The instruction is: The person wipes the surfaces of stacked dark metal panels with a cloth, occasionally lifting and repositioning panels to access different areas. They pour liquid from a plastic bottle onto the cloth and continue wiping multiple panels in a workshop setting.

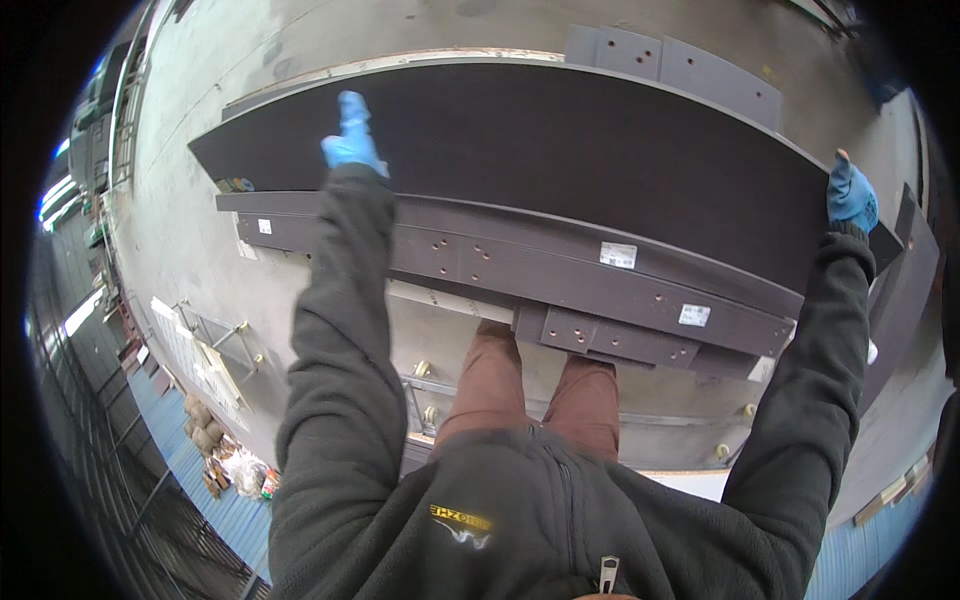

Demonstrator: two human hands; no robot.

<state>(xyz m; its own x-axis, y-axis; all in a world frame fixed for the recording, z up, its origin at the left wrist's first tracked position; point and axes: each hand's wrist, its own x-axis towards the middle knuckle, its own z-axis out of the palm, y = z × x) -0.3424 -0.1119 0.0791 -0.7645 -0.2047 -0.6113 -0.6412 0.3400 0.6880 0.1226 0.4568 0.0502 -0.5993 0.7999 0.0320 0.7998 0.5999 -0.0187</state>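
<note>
A long dark panel [560, 140] lies across the view on a stack of grey-brown panels [520, 255]. My left hand [352, 138], in a blue glove, is over the panel's left part, its fingers stretched forward and its thumb out to the side. Whether it presses on the surface cannot be told. At the panel's right end, my right hand [852, 195], also gloved in blue, grips the edge, with a fingertip showing bare. White labels [618, 255] and drilled holes mark the panels nearer to me.
More drilled grey panels [690, 75] show past the far edge, and others [905, 290] stand at the right. Wheeled metal frames [225, 350] are on the floor at the left. Sacks and plastic wrapping [235, 460] lie at the lower left.
</note>
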